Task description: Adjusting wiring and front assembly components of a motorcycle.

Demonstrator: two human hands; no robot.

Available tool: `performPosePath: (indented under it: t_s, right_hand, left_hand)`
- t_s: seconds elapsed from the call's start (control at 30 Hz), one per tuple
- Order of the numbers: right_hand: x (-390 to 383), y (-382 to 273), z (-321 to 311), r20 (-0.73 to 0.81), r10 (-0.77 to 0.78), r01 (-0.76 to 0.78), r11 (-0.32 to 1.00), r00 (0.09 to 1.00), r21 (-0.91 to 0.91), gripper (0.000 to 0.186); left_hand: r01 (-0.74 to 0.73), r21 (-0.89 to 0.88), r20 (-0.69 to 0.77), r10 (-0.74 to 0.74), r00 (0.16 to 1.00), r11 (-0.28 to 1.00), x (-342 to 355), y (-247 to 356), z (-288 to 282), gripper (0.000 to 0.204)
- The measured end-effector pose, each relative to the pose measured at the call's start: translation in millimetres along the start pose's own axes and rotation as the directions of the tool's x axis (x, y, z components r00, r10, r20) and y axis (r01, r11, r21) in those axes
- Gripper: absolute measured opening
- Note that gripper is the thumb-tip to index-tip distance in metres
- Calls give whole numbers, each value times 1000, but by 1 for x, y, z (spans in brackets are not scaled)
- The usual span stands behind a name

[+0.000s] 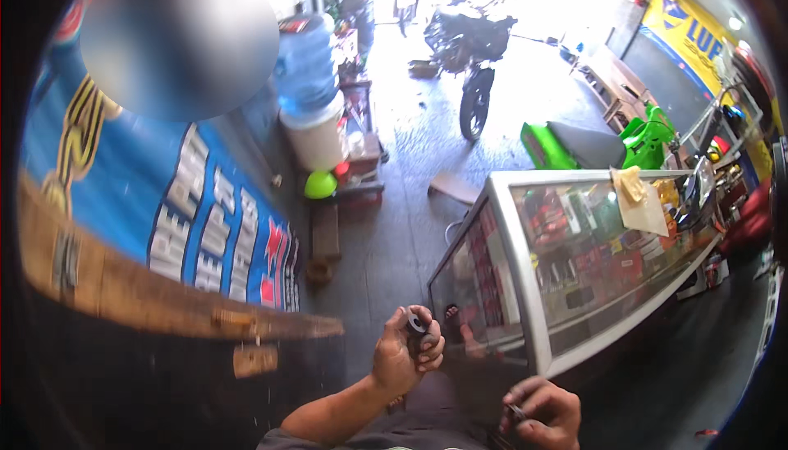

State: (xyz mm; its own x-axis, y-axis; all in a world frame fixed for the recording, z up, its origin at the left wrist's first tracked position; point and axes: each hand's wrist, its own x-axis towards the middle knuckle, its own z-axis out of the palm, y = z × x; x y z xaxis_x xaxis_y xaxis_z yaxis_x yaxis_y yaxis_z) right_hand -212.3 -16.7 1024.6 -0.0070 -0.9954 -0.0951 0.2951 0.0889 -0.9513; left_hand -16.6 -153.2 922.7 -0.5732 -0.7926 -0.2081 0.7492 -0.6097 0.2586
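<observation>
My left hand (398, 360) is raised at the lower centre, fingers wrapped round a small dark cylindrical part (416, 324) with a pale ring at its top end. Lower and to the right, my right hand (540, 413) pinches a small metal piece (515, 411), too small to name, between curled fingers. Just beyond that hand stands a glass display case (519, 261) with a metal frame and packaged goods inside.
Left: wooden beam (115, 278) below a blue banner (139, 196), water jug (308, 60) on a white bucket, green bowl (320, 184). Ahead: black motorcycle (468, 40) in the bright doorway, board (451, 187) on the floor. Right: green bodywork with seat (542, 146), yellow banner (673, 19).
</observation>
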Motion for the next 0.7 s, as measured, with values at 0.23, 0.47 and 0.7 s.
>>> performPosePath:
  t_s: [0.23,0.47,0.7]
  right_hand:
    - [109,-59,-43,-147,21,-50,979,989,-196,32]
    - [309,-71,-39,-61,150,-141,982,987,121,21]
    - [502,-62,-40,103,296,-312,927,950,208,26]
  left_hand:
    - [74,-103,-33,-78,996,992,138,80,28,33]
    - [-85,-293,-43,76,996,952,257,168,34,18]
    - [-69,-158,-233,31,972,985,388,261,24,28]
